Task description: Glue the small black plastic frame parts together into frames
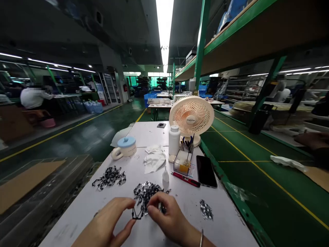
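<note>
My left hand (113, 219) grips a small black frame-shaped part (137, 215) between thumb and fingertips. Close on its right, my right hand (168, 214) has thumb and forefinger together; anything between them is too small to make out. Beyond both hands lies a pile of black and metal parts (146, 192), partly covered by the right hand. A second pile of black parts (111, 177) is at the left of the white table (186, 209). Small silvery pieces (206, 210) lie to the right.
Behind the piles stand a blue-lidded mug (126, 146), tissues (154, 161), a small dropper bottle (166, 175), a white bottle (174, 140), a clear organizer (183, 161) and a fan (191, 116). A red pen (185, 179) and phone (206, 171) lie right. A person (33, 96) sits far left.
</note>
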The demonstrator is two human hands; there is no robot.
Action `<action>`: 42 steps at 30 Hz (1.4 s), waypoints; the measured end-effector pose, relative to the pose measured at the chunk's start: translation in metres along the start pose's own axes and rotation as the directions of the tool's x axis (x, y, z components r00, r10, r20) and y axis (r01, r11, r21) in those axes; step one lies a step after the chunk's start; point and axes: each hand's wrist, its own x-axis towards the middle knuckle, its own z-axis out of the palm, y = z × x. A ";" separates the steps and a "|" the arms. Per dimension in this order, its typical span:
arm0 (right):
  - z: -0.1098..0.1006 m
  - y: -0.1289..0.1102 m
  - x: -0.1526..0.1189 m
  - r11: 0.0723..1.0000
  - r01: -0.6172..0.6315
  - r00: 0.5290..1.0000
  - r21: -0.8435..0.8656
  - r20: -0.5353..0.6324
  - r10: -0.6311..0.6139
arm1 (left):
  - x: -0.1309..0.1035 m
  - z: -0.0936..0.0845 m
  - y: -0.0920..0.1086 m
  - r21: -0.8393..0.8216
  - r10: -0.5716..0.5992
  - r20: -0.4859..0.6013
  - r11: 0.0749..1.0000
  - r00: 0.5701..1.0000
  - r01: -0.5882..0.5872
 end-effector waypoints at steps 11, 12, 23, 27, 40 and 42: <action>-0.002 0.003 -0.002 0.952 -0.217 0.968 0.216 0.173 0.181 | 0.004 0.025 0.027 -0.271 -0.103 -0.092 0.960 0.990 0.074; -0.001 0.004 -0.002 0.949 -0.224 0.967 0.221 0.174 0.187 | 0.004 0.028 0.024 -0.295 -0.095 -0.086 0.953 0.992 0.066; -0.027 0.021 0.025 0.934 -0.318 0.938 -0.165 -0.199 0.284 | 0.018 0.045 -0.014 -0.581 -0.062 0.061 0.809 0.996 0.086; -0.033 0.044 0.046 0.868 -0.385 0.898 -0.314 -0.344 0.274 | 0.020 0.052 -0.016 -0.642 -0.034 0.175 0.754 0.984 0.140; -0.024 0.019 0.040 0.890 -0.417 0.847 0.181 -0.278 0.453 | -0.003 0.059 -0.041 -0.689 -0.115 0.313 0.656 0.943 0.308; -0.022 0.010 0.035 0.871 -0.351 0.835 0.345 -0.305 0.457 | -0.001 0.059 -0.041 -0.669 -0.136 0.348 0.657 0.927 0.348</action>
